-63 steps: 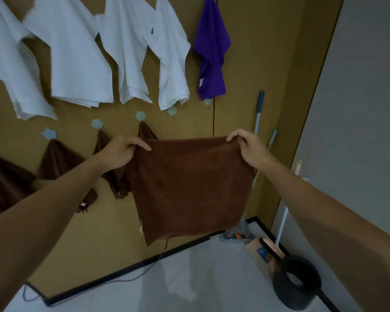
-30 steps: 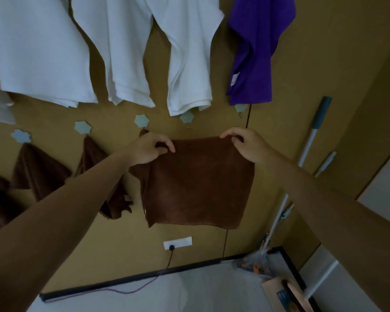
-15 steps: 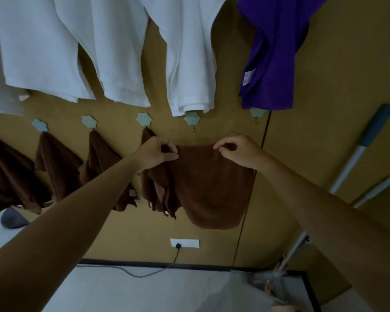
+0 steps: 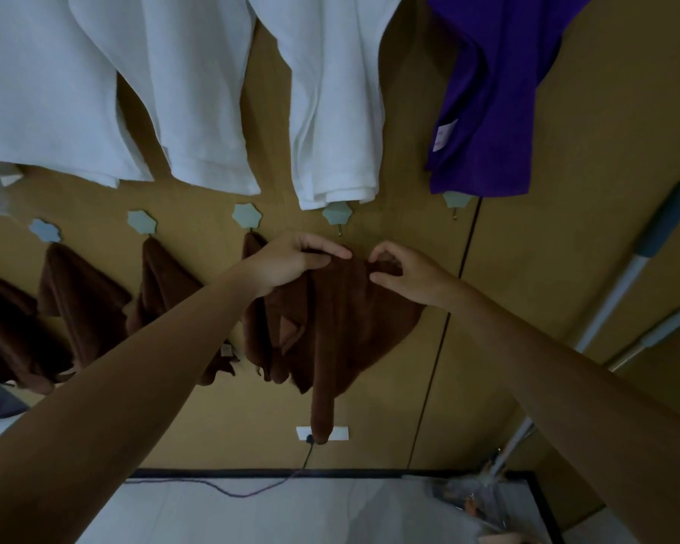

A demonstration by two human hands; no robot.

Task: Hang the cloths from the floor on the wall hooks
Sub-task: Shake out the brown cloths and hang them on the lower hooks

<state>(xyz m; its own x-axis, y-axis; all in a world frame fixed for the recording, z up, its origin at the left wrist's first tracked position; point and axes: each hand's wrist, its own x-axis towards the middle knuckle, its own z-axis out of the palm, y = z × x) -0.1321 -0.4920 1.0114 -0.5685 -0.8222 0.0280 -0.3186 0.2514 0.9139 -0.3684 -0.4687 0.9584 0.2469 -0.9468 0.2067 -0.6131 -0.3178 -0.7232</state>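
Brown cloth (image 4: 350, 316) is hanging bunched between the two hands, lying against the wall (image 4: 566, 151) just under the row of hooks, with its longest fold dangling toward six o'clock over the socket (image 4: 340, 433). The left hand (image 4: 291, 261) is holding the top edge between the thumb and nearly straight fingers. The right hand (image 4: 405, 272) is nipping a small fold of that same edge with curled thumb and forefinger. The free hook (image 4: 336, 214) is sitting at twelve o'clock from the gap between them, its little prong showing bare.

Hanging it well is probably calling for the right hand to be lifting its pinched fold up and over the prong while the left is taking the weight. Neither hand should be letting go until the fabric is catching, and a thick wad is risking a slide off so short a prong.

Ochre board is making up the wall. Other brown cloths (image 4: 79, 296) are hanging at nine o'clock, white garments (image 4: 330, 111) are draping at twelve, and a purple cloth (image 4: 495, 92) is hanging at one with a second bare hook (image 4: 455, 200) under it. Mop handles (image 4: 625, 284) are leaning at three. A cable (image 4: 232, 490) is trailing from the socket across the pale floor (image 4: 252, 516) at six.
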